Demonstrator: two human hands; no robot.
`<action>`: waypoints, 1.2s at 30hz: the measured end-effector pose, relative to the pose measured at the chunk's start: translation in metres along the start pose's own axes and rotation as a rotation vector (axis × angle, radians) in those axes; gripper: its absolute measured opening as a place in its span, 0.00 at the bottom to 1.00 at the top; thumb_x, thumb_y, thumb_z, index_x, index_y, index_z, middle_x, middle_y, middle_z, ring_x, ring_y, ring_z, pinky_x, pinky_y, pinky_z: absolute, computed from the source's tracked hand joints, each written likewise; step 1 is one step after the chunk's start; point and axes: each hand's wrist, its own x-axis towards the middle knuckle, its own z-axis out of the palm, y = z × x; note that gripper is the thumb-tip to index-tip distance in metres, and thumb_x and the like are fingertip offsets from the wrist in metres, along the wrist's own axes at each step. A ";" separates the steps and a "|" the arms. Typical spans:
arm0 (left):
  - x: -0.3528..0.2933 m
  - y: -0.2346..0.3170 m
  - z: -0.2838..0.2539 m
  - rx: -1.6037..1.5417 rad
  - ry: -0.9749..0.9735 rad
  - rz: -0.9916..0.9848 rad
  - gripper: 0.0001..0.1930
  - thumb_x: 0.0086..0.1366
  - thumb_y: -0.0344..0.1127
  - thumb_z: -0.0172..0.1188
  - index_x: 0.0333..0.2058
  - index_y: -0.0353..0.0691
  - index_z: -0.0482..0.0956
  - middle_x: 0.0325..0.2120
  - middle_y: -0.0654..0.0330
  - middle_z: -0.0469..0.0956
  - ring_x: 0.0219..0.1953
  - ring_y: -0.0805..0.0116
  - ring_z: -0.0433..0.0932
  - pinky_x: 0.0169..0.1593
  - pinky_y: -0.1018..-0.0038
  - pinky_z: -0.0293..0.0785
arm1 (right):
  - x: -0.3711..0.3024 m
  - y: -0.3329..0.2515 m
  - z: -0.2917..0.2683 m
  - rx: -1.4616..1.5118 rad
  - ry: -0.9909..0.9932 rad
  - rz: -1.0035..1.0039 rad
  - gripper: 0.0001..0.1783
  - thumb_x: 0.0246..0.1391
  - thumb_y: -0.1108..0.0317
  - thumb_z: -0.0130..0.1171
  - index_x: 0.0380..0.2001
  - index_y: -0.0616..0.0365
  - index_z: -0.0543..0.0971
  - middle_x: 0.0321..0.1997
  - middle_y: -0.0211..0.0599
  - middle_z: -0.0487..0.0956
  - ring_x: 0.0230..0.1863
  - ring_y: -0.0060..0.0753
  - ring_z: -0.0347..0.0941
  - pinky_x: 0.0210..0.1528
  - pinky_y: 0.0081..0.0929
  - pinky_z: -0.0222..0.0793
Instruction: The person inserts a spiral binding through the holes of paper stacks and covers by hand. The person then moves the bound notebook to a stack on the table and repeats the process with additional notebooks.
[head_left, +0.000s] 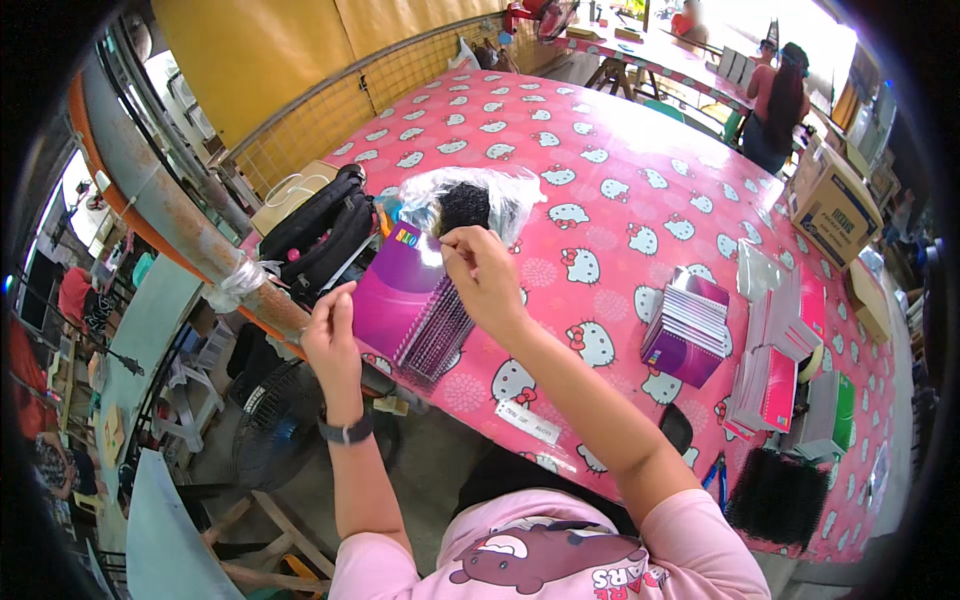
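A stack of purple notebooks [392, 290] with a punched or coiled edge lies at the table's left edge in front of me. My left hand [333, 345], wearing a dark wristwatch, has thumb and fingers closed at the left edge of the top notebook. My right hand [485, 280] is over the stack's upper right corner, fingers curled into a pinch beside the bound edge; anything small between them is hidden. Just beyond it, a bundle of black binding coils [464, 205] lies in a clear plastic bag [515, 200].
A black bag [325, 235] sits left of the stack, near a rusty post [190, 225]. To the right are more purple notebooks [685, 330], pink notebooks [768, 385], green ones [828, 415], blue pliers [715, 480] and a black coil pile [778, 497]. A carton [835, 205] stands far right; people work beyond.
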 end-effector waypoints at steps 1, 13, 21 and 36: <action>0.009 -0.012 -0.005 0.138 0.028 0.029 0.09 0.65 0.33 0.53 0.39 0.36 0.79 0.36 0.67 0.77 0.32 0.81 0.71 0.39 0.83 0.68 | -0.005 0.017 0.010 -0.106 0.020 -0.019 0.09 0.53 0.69 0.57 0.37 0.61 0.75 0.33 0.38 0.76 0.39 0.29 0.71 0.38 0.30 0.68; 0.012 -0.071 0.019 -0.392 0.188 -0.133 0.28 0.69 0.48 0.38 0.39 0.24 0.78 0.37 0.52 0.79 0.38 0.64 0.78 0.44 0.72 0.74 | -0.021 0.047 0.064 0.218 0.177 0.207 0.17 0.62 0.61 0.47 0.39 0.62 0.79 0.30 0.38 0.82 0.33 0.26 0.77 0.39 0.24 0.70; 0.018 -0.075 0.018 -0.220 0.300 0.139 0.24 0.70 0.44 0.38 0.47 0.27 0.73 0.45 0.52 0.75 0.45 0.63 0.74 0.48 0.71 0.69 | -0.034 0.048 0.033 0.075 0.034 0.088 0.27 0.58 0.59 0.51 0.56 0.62 0.61 0.50 0.51 0.71 0.59 0.53 0.59 0.56 0.44 0.58; -0.137 0.008 0.101 -0.095 -0.289 0.565 0.06 0.56 0.28 0.58 0.33 0.40 0.72 0.40 0.55 0.71 0.46 0.56 0.68 0.50 0.61 0.64 | -0.162 0.067 -0.282 -1.249 0.124 -0.011 0.10 0.43 0.71 0.58 0.33 0.53 0.77 0.34 0.32 0.76 0.44 0.37 0.68 0.48 0.38 0.58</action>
